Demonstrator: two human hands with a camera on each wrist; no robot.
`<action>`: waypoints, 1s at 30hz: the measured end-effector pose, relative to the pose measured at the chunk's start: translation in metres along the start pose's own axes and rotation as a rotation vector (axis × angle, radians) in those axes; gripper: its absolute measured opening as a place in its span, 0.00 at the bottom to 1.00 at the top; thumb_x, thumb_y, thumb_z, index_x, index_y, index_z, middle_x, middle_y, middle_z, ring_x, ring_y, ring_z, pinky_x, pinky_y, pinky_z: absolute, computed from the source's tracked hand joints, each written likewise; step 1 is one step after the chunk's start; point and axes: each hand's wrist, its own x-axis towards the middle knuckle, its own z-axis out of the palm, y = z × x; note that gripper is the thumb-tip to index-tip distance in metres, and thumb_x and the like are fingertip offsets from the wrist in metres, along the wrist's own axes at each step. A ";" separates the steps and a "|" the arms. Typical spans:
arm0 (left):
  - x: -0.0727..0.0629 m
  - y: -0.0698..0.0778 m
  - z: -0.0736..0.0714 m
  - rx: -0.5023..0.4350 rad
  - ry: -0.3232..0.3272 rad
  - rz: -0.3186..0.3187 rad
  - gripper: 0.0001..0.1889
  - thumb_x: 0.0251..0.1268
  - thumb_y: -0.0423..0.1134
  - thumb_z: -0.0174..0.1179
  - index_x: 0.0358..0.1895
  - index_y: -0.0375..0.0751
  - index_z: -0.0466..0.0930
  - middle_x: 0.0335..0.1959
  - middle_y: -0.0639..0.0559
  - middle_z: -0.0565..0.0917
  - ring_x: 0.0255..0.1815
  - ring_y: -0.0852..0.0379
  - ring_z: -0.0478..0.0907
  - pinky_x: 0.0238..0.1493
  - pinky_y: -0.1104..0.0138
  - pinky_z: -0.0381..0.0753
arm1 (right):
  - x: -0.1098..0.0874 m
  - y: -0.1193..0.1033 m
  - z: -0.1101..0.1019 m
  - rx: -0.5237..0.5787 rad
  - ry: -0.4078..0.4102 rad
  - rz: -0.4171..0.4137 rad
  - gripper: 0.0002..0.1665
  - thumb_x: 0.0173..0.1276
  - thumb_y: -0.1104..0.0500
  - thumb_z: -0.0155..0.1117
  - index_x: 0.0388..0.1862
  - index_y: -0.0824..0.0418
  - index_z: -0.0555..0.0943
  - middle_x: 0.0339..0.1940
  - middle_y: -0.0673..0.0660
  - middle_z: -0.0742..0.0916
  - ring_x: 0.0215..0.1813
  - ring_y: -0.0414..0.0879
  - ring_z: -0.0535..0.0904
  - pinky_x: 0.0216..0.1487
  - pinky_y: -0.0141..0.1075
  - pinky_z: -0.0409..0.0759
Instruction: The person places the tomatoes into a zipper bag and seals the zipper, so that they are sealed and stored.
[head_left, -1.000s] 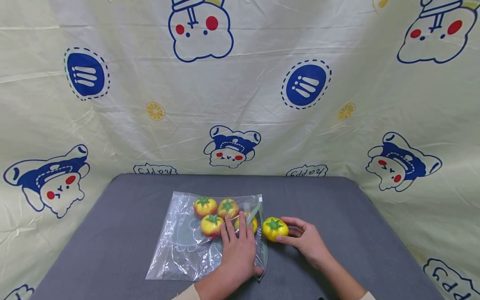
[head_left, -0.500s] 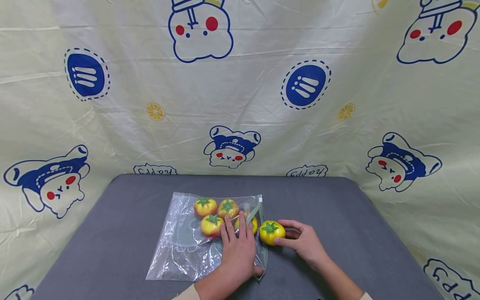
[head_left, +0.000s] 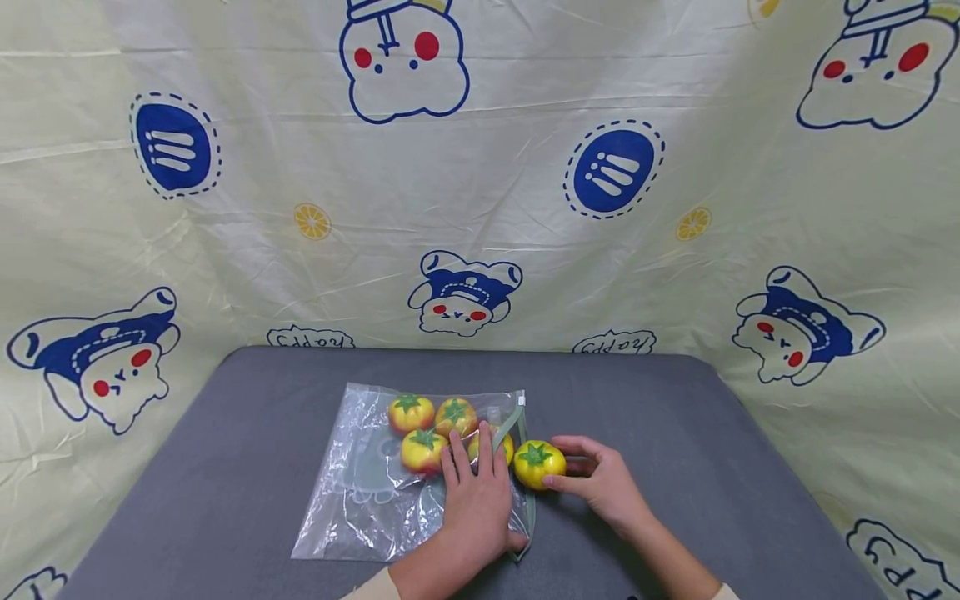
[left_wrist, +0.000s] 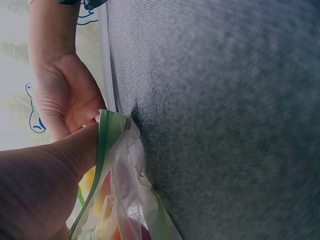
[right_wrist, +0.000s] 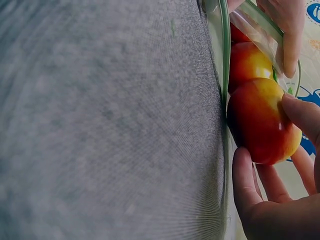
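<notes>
A clear zip bag (head_left: 360, 500) with a green-edged mouth lies flat on the table, its mouth facing right. Inside it are several yellow-red tomatoes (head_left: 411, 413), each with a green star-shaped top. My left hand (head_left: 480, 500) rests on the bag with straight, spread fingers, its thumb at the mouth's near corner. With thumb and fingertips, my right hand (head_left: 611, 483) holds another tomato (head_left: 538, 464) at the bag's mouth. In the right wrist view the mouth gapes, and the held tomato (right_wrist: 262, 120) sits close against one inside. My left palm partly covers the bag.
The grey table (head_left: 637, 392) extends around the bag on all sides. Behind it hangs a pale curtain (head_left: 525, 192) printed with cartoon figures, which also runs down both sides.
My right hand has shifted a little left with the tomato, which now overlaps the bag's mouth edge in the head view. My left hand and the bag have stayed put.
</notes>
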 end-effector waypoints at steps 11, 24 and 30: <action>-0.001 0.002 -0.001 0.011 0.014 0.005 0.67 0.31 0.71 0.80 0.78 0.42 0.62 0.86 0.40 0.46 0.81 0.22 0.42 0.79 0.35 0.47 | 0.001 0.001 0.001 0.015 -0.036 -0.002 0.33 0.55 0.60 0.83 0.61 0.63 0.83 0.62 0.65 0.85 0.53 0.52 0.88 0.49 0.33 0.86; -0.003 0.003 -0.001 0.031 0.044 0.015 0.67 0.31 0.71 0.80 0.78 0.42 0.62 0.85 0.39 0.48 0.81 0.22 0.43 0.79 0.35 0.48 | 0.003 -0.001 0.007 -0.029 -0.012 0.009 0.31 0.54 0.59 0.84 0.57 0.62 0.84 0.58 0.61 0.87 0.52 0.51 0.87 0.48 0.34 0.87; -0.003 0.002 0.000 0.017 0.037 0.013 0.67 0.31 0.71 0.80 0.79 0.43 0.62 0.85 0.40 0.47 0.82 0.23 0.42 0.79 0.35 0.47 | 0.005 -0.002 0.011 -0.057 0.001 0.014 0.32 0.53 0.58 0.85 0.57 0.61 0.84 0.57 0.60 0.88 0.51 0.49 0.88 0.47 0.35 0.87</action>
